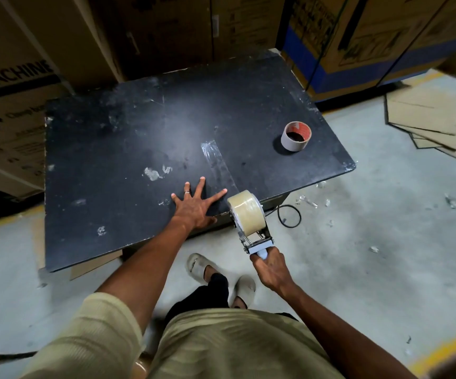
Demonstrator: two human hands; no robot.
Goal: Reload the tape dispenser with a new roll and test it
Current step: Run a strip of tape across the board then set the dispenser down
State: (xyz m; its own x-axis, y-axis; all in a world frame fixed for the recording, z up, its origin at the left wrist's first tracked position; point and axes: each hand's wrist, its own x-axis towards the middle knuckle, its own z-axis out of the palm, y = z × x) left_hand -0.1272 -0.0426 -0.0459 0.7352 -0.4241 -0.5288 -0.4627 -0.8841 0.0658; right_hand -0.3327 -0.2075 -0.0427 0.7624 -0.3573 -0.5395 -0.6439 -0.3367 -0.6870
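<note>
Dispenser (248, 217) gripped by right hand (272, 266); left hand (194, 207) flat on table (112, 149) near empty core (295, 135).

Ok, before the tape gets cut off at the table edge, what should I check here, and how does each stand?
1. New roll seated in the dispenser: ok.
2. Right hand gripping the handle: ok.
3. Left hand flat on the table, beside the strip: ok.
4. Tape strip stuck to the table: ok, wrinkled at its far end.
5. Blade touching the tape: cannot tell.
6. Empty core clear of the strip: ok.
</note>
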